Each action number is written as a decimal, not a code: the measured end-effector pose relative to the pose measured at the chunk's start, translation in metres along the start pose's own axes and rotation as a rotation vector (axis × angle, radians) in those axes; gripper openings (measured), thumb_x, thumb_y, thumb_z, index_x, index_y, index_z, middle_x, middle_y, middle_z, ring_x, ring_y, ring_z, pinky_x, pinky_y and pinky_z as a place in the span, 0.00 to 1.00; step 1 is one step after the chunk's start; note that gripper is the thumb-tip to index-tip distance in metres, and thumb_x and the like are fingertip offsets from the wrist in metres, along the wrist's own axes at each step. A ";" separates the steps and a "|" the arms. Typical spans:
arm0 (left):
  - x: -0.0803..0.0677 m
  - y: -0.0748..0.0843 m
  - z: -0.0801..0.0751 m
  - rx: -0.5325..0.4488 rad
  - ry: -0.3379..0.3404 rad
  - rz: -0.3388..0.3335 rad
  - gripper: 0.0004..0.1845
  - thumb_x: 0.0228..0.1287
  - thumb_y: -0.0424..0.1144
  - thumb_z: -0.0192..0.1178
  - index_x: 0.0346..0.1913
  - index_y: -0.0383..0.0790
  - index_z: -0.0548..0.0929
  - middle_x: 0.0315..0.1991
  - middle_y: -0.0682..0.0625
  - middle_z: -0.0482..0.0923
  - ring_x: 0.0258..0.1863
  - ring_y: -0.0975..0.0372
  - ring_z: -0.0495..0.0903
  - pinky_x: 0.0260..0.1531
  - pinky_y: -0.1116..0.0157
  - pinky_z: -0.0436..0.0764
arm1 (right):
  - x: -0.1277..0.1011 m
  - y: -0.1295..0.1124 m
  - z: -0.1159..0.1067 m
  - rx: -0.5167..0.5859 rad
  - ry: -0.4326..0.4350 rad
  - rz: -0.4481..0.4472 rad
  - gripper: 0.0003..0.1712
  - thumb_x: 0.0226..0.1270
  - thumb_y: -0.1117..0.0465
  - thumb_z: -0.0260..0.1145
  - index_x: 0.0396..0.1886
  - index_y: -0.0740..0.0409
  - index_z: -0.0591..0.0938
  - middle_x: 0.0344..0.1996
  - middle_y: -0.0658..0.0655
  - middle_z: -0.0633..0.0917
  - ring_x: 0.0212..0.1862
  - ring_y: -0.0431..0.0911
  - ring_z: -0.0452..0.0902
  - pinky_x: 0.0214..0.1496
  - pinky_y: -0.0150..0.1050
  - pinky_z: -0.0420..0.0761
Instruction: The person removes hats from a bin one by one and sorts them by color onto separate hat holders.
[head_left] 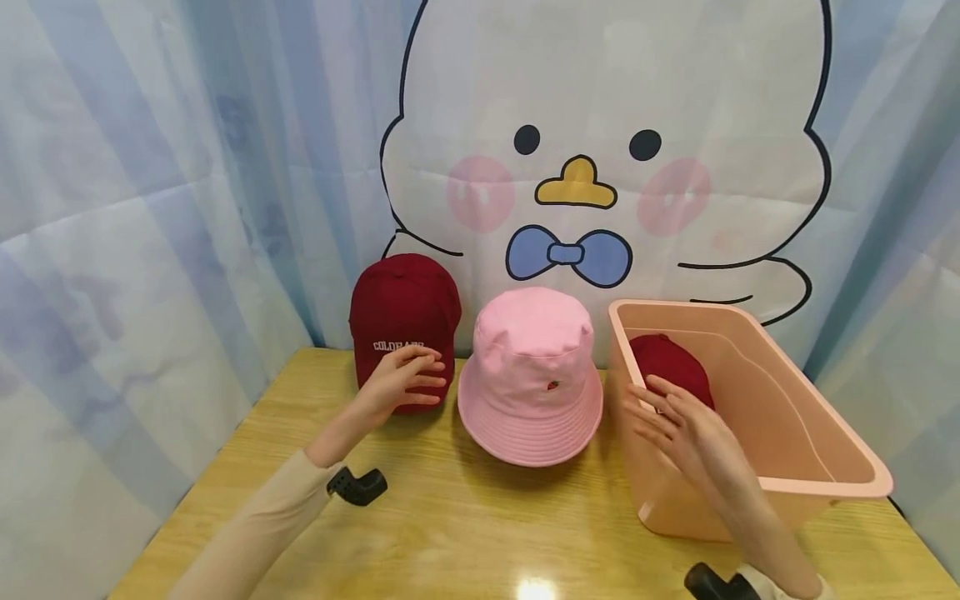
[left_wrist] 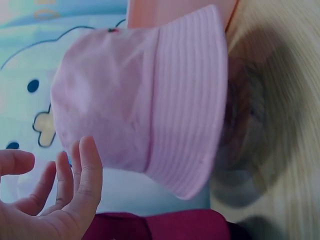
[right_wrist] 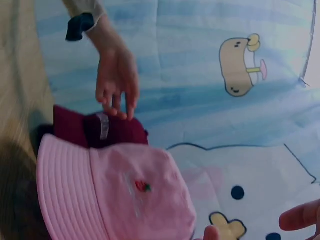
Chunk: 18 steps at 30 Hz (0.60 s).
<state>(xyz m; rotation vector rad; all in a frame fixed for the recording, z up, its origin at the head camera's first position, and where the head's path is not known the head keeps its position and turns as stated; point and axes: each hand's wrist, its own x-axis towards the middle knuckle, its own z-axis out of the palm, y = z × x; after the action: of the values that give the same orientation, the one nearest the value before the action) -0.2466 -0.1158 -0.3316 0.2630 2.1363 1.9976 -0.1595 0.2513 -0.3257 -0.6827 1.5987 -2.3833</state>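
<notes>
Pale wood-grain table [head_left: 480,533] carries everything I see from the head view, with a duck-print curtain [head_left: 600,125] behind it. Largest item on it: the peach plastic bin [head_left: 795,417] at 3 o'clock, open side up, a second maroon cap [head_left: 675,362] lying inside against its near-left wall. At centre sits the pink bucket hat [head_left: 531,383], brim flat on the table. At 10 o'clock stands the maroon baseball cap [head_left: 405,325], lettered COLORADO on the front.

My left hand [head_left: 405,385] rests its fingertips on the front of the maroon baseball cap, fingers extended and loosely spread, nothing gripped. My right hand [head_left: 678,425] hovers over the bin's left rim, fingers straight and released; I cannot tell whether it touches the cap inside.

Risk, as I judge it: the left fingers only contact the cap front, so a pull without a closed grip could topple it or slide it against the bucket hat just beside it.
</notes>
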 end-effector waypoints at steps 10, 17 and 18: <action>0.016 0.038 0.041 0.130 -0.083 0.204 0.16 0.66 0.38 0.48 0.50 0.29 0.70 0.46 0.33 0.74 0.34 0.63 0.81 0.34 0.60 0.81 | -0.047 -0.024 -0.074 -0.874 0.488 -0.237 0.20 0.70 0.64 0.45 0.60 0.57 0.67 0.48 0.33 0.75 0.44 0.20 0.72 0.40 0.15 0.71; 0.033 0.069 0.076 0.174 -0.097 0.277 0.13 0.64 0.35 0.50 0.48 0.30 0.71 0.45 0.34 0.76 0.36 0.55 0.82 0.32 0.62 0.81 | -0.060 -0.041 -0.106 -1.448 0.686 -0.055 0.26 0.68 0.60 0.44 0.62 0.68 0.61 0.55 0.79 0.65 0.59 0.56 0.66 0.55 0.51 0.66; 0.036 0.073 0.082 0.186 -0.100 0.286 0.13 0.65 0.35 0.50 0.48 0.30 0.71 0.45 0.34 0.76 0.36 0.53 0.81 0.32 0.62 0.81 | -0.059 -0.042 -0.108 -1.481 0.662 -0.045 0.26 0.68 0.60 0.43 0.62 0.70 0.61 0.55 0.80 0.64 0.57 0.67 0.62 0.53 0.60 0.61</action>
<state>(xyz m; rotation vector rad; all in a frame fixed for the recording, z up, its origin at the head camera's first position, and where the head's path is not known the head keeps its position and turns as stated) -0.2601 -0.0226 -0.2647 0.7188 2.3310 1.8759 -0.1551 0.3805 -0.3371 0.0195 3.5293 -1.0141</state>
